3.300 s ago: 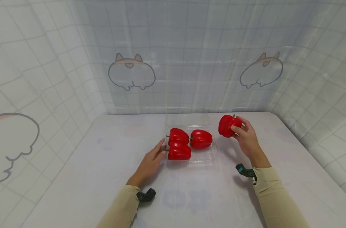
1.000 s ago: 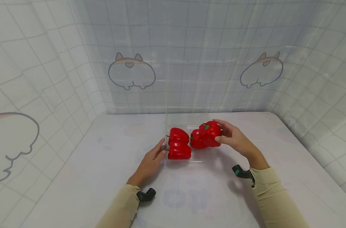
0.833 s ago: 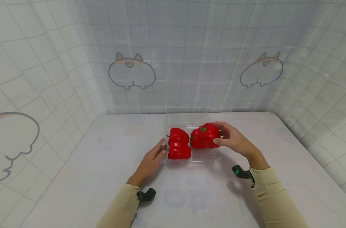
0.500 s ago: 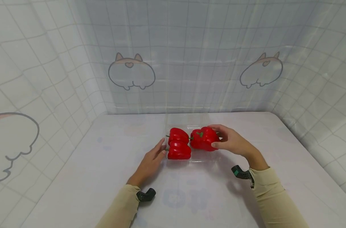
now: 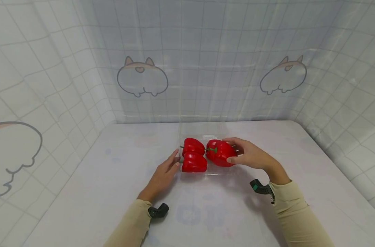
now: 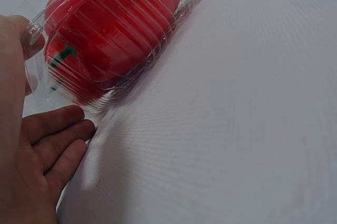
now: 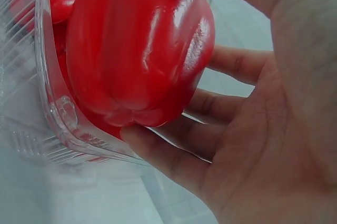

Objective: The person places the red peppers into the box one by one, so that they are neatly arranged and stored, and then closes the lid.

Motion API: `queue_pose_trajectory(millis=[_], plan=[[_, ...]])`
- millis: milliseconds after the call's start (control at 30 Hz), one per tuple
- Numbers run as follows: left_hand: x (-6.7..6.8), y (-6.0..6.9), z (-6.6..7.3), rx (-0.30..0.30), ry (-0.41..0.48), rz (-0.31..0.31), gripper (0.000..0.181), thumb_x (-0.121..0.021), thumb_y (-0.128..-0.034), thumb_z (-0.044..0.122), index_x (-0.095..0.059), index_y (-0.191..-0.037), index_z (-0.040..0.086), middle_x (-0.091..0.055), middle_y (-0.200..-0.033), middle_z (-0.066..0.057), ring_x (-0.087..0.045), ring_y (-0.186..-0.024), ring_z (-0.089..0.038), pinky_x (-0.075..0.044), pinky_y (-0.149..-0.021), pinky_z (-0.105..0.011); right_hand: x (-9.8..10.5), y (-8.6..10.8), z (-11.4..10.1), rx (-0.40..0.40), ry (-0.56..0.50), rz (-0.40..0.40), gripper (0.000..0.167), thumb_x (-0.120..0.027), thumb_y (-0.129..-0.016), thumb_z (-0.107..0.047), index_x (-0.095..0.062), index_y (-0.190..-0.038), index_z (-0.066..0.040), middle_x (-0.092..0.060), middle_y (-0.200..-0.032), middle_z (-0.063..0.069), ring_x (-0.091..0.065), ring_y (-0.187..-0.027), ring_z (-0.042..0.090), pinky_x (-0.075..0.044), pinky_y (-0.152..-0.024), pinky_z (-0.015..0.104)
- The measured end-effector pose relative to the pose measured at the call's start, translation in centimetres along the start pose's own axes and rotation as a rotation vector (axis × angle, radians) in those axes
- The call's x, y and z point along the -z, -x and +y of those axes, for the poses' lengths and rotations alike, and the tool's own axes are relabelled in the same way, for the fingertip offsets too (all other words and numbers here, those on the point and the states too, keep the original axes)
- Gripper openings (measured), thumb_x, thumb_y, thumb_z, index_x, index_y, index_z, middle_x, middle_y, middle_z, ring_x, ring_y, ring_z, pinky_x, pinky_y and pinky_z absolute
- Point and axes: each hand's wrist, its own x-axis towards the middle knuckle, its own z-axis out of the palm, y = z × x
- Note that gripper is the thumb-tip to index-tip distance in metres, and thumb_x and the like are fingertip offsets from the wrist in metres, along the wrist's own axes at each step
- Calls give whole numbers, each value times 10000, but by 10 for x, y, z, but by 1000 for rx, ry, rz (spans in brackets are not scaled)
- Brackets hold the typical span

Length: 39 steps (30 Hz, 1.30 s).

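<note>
In the head view, my right hand (image 5: 252,156) grips a red bell pepper (image 5: 222,155) above another one at the right side of a clear plastic container (image 5: 219,171). The held pepper (image 7: 139,45) lies between thumb and fingers in the right wrist view, beside the container's rim (image 7: 45,50). Two more red peppers (image 5: 193,146) (image 5: 194,163) lie in the container's left half, stems leftward. My left hand (image 5: 162,175) touches the container's left edge; in the left wrist view its lower fingers (image 6: 58,139) extend loosely beside the ribbed wall (image 6: 87,100). The lower right pepper is mostly hidden.
The container's clear lid (image 5: 203,128) lies open behind it on the pale table (image 5: 113,206). A grid-patterned sheet (image 5: 206,68) rises at the back and sides. Dark devices (image 5: 158,211) (image 5: 261,187) are worn on both wrists.
My right hand has carried the pepper leftward from beside the container, then lowered it over the right half; its stem has tilted to the left. My left hand has stayed at the edge.
</note>
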Motion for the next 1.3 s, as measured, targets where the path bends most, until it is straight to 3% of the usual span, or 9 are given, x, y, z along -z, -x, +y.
queue_pose_trajectory(millis=[500,700,1300], plan=[[-1,-1,0,25,-3,2,602,-496,-1042,378,-257,-1594,366,-508,-1494,-29,-477,-1366,-262,-403,-1086,-532,-5,-1,-5,-31,55,-82,663,-773,-830,-201,-481,-1418,-111,-570,-1318,75,-536,-1203,294,-563,-899,403],[-2,-1,1,50,-7,5,599,-500,-1035,396,-260,-1584,404,-524,-1477,4,-489,-1355,-242,-412,-1079,-534,-6,-1,-5,-25,86,-84,688,-782,-818,-212,-482,-1428,-103,-574,-1318,74,-542,-1198,293,-566,-893,404],[-1,0,2,39,-8,3,610,-504,-1034,383,-257,-1592,373,-521,-1480,-7,-486,-1357,-249,-423,-1073,-528,-8,0,-8,-51,82,-95,691,-771,-817,-199,-494,-1444,-110,-562,-1326,81,-529,-1194,300,-578,-857,384]])
